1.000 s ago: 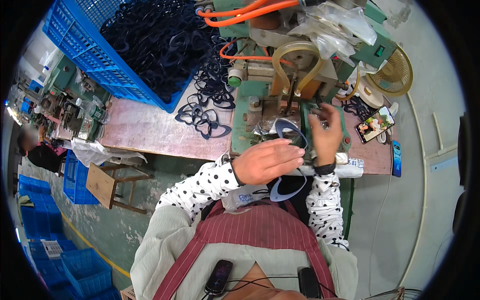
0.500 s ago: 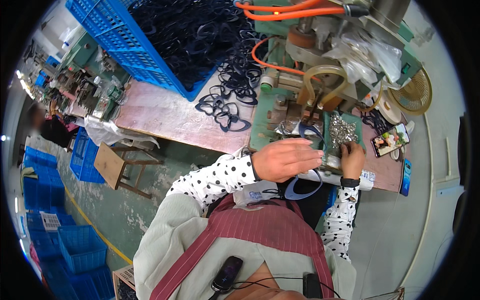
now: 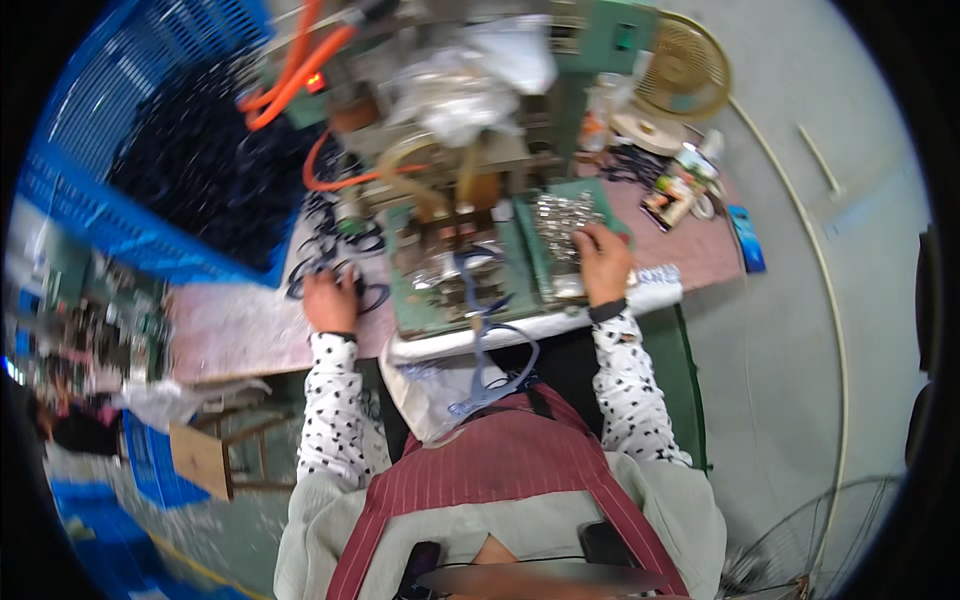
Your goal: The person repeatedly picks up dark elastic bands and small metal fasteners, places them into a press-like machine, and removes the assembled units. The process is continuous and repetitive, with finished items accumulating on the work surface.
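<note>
My left hand (image 3: 331, 302) is over loose dark navy loop-shaped pieces (image 3: 374, 297) at the table's left part, fingers curled down onto one of them. Its fingertips are blurred. My right hand (image 3: 606, 264) reaches into a green tray (image 3: 530, 245) of small shiny metal parts (image 3: 562, 215), thumb and fingers drawn together at the pile's edge. What they pinch is too small to see. Between my hands stands a green press machine (image 3: 415, 312). A blue loop-shaped piece (image 3: 532, 350) hangs from the machine's front, down over a white bag (image 3: 430, 385) near my lap.
A large blue crate (image 3: 75, 190) full of dark pieces stands at the left. Orange hoses (image 3: 318, 172) and clear plastic bags (image 3: 455, 95) are at the machine's top. A phone (image 3: 680, 187), a blue packet (image 3: 746, 240) and a fan (image 3: 685, 65) lie rightward. A wooden stool (image 3: 200, 460) stands lower left.
My left hand has moved from in front of the machine out left to the loose loops. My right hand stays at the metal parts. The view has turned to the right.
</note>
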Tool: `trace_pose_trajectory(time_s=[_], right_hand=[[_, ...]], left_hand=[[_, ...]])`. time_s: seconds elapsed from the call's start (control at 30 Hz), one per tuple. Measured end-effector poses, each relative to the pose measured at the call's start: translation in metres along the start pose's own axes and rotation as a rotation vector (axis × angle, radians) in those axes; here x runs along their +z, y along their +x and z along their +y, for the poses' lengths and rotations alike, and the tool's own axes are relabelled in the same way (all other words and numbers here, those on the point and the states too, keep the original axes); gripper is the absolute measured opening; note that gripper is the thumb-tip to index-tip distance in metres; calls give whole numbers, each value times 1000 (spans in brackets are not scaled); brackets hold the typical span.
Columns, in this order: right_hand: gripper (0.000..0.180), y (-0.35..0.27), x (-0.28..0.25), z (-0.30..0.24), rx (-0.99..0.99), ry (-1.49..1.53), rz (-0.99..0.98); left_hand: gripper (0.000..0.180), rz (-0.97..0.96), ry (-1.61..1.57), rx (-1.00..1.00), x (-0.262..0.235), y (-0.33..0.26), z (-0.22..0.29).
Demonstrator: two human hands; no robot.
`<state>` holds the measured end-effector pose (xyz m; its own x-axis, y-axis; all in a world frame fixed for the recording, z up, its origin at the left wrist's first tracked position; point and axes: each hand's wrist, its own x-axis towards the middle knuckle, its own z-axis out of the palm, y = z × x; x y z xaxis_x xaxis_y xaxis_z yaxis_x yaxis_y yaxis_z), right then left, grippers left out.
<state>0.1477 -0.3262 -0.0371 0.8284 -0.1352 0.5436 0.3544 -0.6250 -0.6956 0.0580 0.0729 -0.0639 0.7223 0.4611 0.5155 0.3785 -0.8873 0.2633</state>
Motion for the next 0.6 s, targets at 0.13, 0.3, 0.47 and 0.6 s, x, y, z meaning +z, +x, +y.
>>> trace_pose_trajectory(time_s=[0.13, 0.3, 0.47, 0.6], right_hand=[[8, 1, -4, -8, -6, -40, -5], [4, 1, -6, -4, -71, -76, 50], [9, 0, -6, -8, 5, -26, 106], [10, 5, -5, -27, 223, 202, 53]], left_hand=[[38, -241, -25, -45, 27, 16, -16], [24, -38, -147, 88, 13, 13, 0], [14, -98, -553, -200, -39, 8, 29], [17, 229, -619, 93, -71, -7, 68]])
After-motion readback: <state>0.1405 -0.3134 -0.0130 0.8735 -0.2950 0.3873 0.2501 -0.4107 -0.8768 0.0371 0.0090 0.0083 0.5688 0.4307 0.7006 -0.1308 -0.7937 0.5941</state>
